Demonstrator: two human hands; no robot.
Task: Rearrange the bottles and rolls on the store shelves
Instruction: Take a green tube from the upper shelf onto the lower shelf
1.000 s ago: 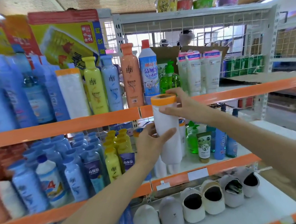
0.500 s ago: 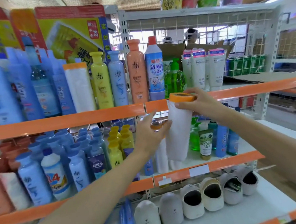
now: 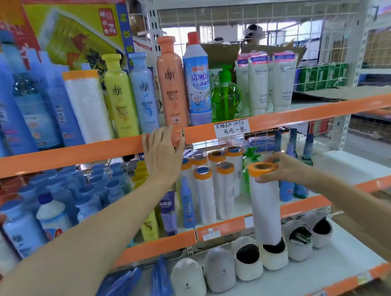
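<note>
While the right hand [image 3: 282, 168] pinches a white roll [image 3: 266, 206] by its orange top, the left hand [image 3: 164, 153] rests open-fingered on the orange shelf edge [image 3: 66, 156].

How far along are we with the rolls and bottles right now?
Done: one orange-capped roll stands upright on the top shelf among bottles. In hand: the right hand grips another white roll by its orange end, off the shelves; the left hand reaches toward the orange bottle. Left: placing that roll; more rolls remain on the middle shelf.
</note>
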